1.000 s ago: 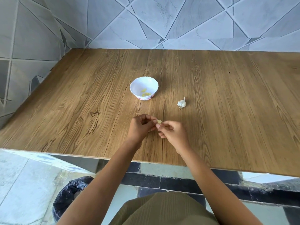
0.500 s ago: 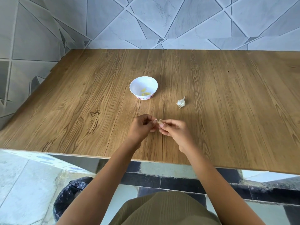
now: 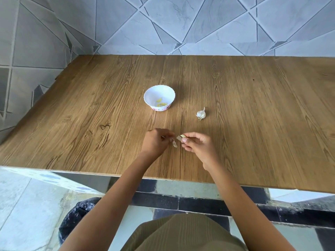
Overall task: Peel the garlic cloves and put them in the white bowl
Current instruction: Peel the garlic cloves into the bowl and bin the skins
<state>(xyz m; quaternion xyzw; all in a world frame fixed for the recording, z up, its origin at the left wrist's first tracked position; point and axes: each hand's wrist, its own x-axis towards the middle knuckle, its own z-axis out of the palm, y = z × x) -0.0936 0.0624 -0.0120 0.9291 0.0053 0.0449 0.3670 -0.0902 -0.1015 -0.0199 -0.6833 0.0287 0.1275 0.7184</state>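
My right hand (image 3: pixel 198 145) pinches a small garlic clove (image 3: pixel 182 136) between thumb and forefinger, just above the wooden table (image 3: pixel 253 124). A strip of papery garlic skin (image 3: pixel 174 143) hangs from the fingertips of my left hand (image 3: pixel 155 142), a little apart from the clove. The white bowl (image 3: pixel 159 91) stands further back on the table with a few yellowish peeled cloves (image 3: pixel 161 103) inside. To the bowl's right lies a partial garlic bulb (image 3: pixel 201 114) with its skin on.
A bin lined with a black bag (image 3: pixel 76 214) stands on the floor below the table's near left edge. Grey tiled walls close off the table at the back and on the left.
My hands were joined at the clove; now the left one has drawn away to the left with a strip of skin. The bowl and bulb have not moved.
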